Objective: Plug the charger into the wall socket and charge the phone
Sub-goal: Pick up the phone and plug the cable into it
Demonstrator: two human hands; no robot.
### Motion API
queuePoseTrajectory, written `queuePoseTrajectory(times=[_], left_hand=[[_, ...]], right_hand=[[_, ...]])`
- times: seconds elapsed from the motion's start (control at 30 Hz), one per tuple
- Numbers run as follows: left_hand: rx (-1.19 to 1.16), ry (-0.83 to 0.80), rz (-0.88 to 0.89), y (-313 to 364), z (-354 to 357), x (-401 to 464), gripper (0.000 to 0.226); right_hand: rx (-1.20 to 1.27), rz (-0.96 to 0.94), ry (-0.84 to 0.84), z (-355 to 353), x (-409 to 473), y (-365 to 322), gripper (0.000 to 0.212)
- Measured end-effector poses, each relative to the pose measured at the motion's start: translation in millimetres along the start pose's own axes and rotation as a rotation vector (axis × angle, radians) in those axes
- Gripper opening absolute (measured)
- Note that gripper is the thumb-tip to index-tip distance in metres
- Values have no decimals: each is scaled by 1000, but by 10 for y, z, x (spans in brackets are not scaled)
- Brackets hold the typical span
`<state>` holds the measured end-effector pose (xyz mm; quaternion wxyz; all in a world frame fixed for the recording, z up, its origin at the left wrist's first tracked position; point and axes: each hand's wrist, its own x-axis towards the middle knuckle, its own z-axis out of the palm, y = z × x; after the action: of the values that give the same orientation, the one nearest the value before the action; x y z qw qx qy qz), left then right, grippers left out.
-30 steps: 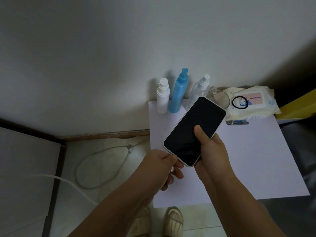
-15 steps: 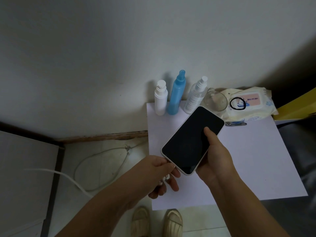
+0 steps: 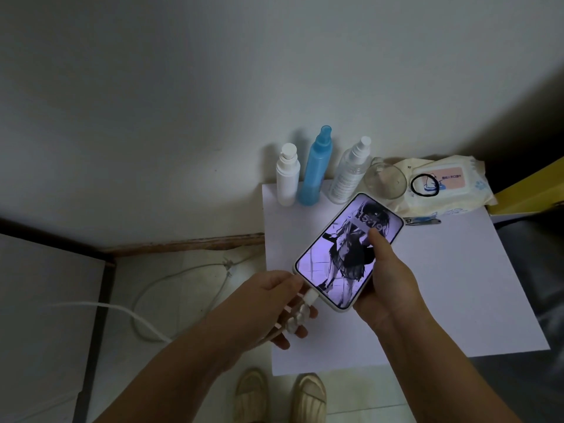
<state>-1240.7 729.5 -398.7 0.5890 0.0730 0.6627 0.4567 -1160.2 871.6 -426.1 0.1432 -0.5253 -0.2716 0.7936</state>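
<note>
My right hand (image 3: 386, 279) holds the phone (image 3: 341, 254) above the white table (image 3: 457, 285), thumb resting on its lit screen, which shows a picture and the time. The white cable connector (image 3: 403, 298) sits in the phone's bottom edge. My left hand (image 3: 274, 303) pinches this connector, and the cable (image 3: 143, 320) trails left from it across the floor. No wall socket or charger body is in view.
Three bottles (image 3: 314, 169) stand against the wall at the table's back edge, beside a clear glass (image 3: 386, 181), a wipes pack (image 3: 442, 184) with a black hair tie and a nail clipper (image 3: 422, 221). A grey panel (image 3: 45, 315) lies left. Shoes (image 3: 280, 395) below.
The phone's screen has gone from dark to lit. The white connector now shows in the phone's bottom edge, with my left hand's fingers on it. The phone moved slightly down.
</note>
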Motion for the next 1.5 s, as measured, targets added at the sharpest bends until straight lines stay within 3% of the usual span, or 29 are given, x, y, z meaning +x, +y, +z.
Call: queuePoseTrajectory(times=[0.53, 0.93, 1.1, 1.3, 1.5], left_hand=[[-197, 126, 159, 114, 77, 83, 30], [-218, 155, 151, 116, 100, 160, 31], [-197, 135, 163, 106, 76, 157, 33], [-132, 127, 186, 73, 62, 166, 56], [-136, 111, 205, 67, 50, 166, 50]], right_hand=[[14, -33, -95, -32, 15, 51, 29], [267, 58, -282, -167, 1, 79, 39], [265, 69, -296, -194, 3, 73, 29], [244, 123, -218, -167, -27, 66, 26], [233, 106, -246, -177, -63, 73, 27]])
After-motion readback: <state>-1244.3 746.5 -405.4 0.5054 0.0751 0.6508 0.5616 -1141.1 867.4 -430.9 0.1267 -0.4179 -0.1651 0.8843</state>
